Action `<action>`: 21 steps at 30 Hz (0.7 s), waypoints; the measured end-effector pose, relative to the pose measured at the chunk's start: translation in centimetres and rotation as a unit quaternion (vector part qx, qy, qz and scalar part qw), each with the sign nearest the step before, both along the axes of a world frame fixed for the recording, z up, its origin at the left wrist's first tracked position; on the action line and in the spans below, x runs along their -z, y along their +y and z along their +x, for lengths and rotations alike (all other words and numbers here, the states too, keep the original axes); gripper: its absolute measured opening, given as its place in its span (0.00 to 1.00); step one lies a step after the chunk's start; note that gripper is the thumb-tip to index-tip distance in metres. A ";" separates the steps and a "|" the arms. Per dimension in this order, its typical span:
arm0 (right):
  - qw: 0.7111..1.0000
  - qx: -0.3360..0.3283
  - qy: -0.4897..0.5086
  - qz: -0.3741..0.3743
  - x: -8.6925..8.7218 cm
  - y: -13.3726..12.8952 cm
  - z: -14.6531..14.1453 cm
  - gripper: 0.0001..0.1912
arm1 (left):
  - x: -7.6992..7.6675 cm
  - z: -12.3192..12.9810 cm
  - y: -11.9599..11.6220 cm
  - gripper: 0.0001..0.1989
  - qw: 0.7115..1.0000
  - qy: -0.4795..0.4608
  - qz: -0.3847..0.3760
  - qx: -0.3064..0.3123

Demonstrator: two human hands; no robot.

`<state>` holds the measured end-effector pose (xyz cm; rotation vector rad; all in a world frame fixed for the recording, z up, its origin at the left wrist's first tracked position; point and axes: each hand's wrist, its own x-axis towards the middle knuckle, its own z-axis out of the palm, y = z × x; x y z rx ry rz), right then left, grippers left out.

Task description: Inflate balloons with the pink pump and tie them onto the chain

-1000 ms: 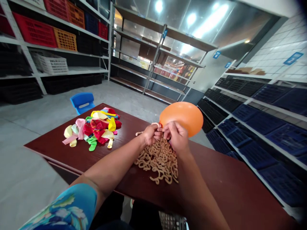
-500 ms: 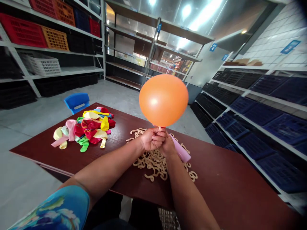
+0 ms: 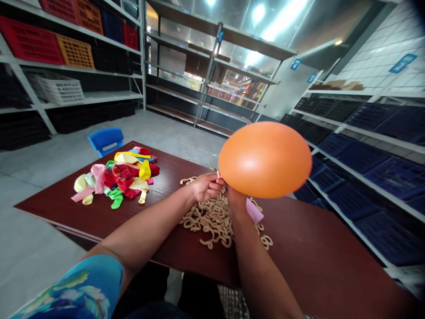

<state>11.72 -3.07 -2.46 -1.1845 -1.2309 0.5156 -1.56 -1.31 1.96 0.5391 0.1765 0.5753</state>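
An inflated orange balloon (image 3: 264, 159) leans to the right above the table, its neck end at my fingers. My left hand (image 3: 208, 187) is closed, pinching at the balloon's neck. Right beside it, my right hand (image 3: 235, 197) is partly covered by the balloon, and its fingers are mostly hidden. Beneath both hands lies a pile of beige curly strips (image 3: 212, 221). A pink-purple tube-like piece (image 3: 254, 211) shows by my right wrist.
Deflated balloons in several colours (image 3: 124, 175) lie heaped on the left of the dark red table (image 3: 308, 252). A blue chair (image 3: 106, 141) stands behind its far left edge. Shelves with crates (image 3: 76, 51) line the sides of the room.
The orange balloon has tipped from upright over to the right and now covers part of my right hand and the pink-purple piece. My hands have stayed near the same spot.
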 end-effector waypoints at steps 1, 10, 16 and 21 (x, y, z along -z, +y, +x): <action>0.999 0.044 0.021 -0.001 0.0 0.0 0.0 0.14 | 0.2 0.2 0.1 0.06 0.999 0.019 0.025 -0.024; 0.994 -0.056 0.045 -0.087 -1.1 -1.9 -1.0 0.13 | 2.2 1.3 0.8 0.12 0.849 0.322 0.301 -0.292; 0.993 -0.056 -0.104 0.012 -1.7 -2.2 -0.9 0.09 | 2.6 1.6 1.1 0.15 0.873 0.274 0.270 -0.301; 0.983 -0.044 -0.161 0.074 -1.4 -1.8 0.0 0.08 | 3.1 1.5 1.2 0.15 0.771 0.375 0.402 -0.323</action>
